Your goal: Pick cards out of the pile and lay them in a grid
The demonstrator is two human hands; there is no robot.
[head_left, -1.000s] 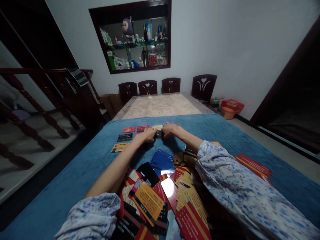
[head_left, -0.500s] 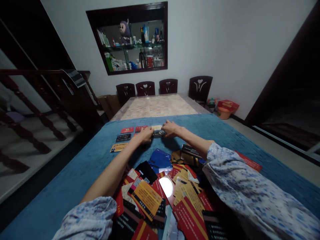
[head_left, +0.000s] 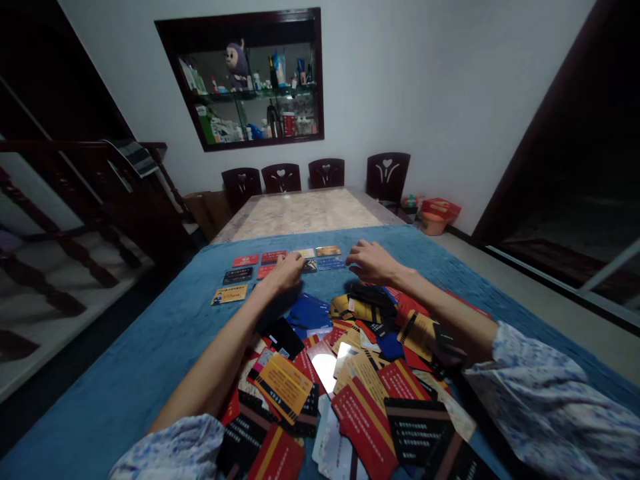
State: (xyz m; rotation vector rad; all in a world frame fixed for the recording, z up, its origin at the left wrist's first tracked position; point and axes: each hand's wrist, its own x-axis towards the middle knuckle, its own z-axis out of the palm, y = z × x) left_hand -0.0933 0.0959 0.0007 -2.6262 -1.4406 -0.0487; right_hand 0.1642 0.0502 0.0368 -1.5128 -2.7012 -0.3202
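Note:
A blue cloth point(head_left: 150, 347) covers the near table, and a big heap of plastic cards point(head_left: 350, 380) lies on it in front of me. Farther out, several cards are laid in neat rows point(head_left: 270, 263). My left hand point(head_left: 286, 272) rests on the row, fingers curled on a dark card point(head_left: 309, 266). Lifted just above the cloth to the right is my right hand point(head_left: 371, 261), its fingers loosely bent and apart with nothing in them. A gold card point(head_left: 328, 251) and a blue card point(head_left: 330, 264) lie between the two hands.
Beyond the blue cloth a marble-topped table point(head_left: 300, 213) stretches to several dark chairs point(head_left: 325, 173) by the wall. A recessed shelf point(head_left: 250, 80) holds bottles and a plush toy. A wooden stair rail point(head_left: 75, 200) runs on the left. A red container point(head_left: 437, 213) sits on the floor.
My right hand has let go of the card at the row and drawn back to the right. The gold and blue cards now show. My left hand stays on the row.

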